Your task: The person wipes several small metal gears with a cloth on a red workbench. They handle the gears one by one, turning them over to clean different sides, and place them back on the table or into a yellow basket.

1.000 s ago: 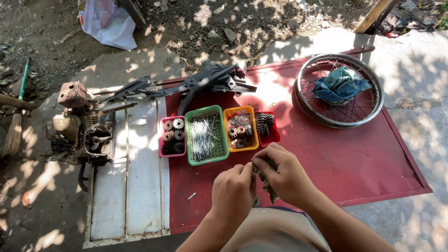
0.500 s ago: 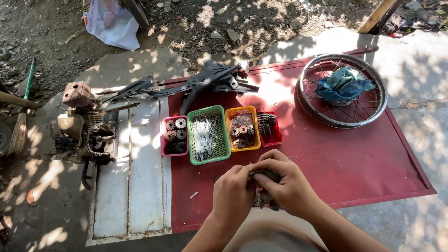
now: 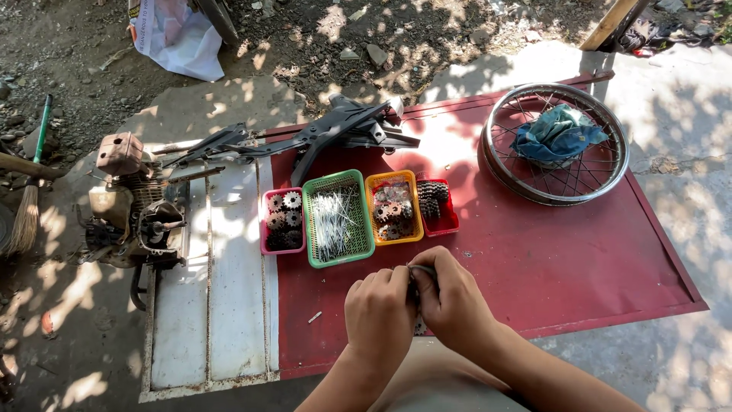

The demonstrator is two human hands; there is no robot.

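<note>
Small metal part (image 3: 415, 271) pinched by both hands; green basket (image 3: 338, 217) holds spokes.

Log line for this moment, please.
left hand: pinching small dark part | right hand: gripping same part | site: red panel, near green basket

The small dark thing (image 3: 418, 273) pinched between the left hand (image 3: 379, 311) and the right hand (image 3: 451, 299) is mostly hidden by the fingers, so its shape cannot be told. The white bag (image 3: 174, 34) and the broom (image 3: 24, 200) are cut off by the picture's edges. The bits in the red basket (image 3: 436, 206) are too small to tell apart.
</note>
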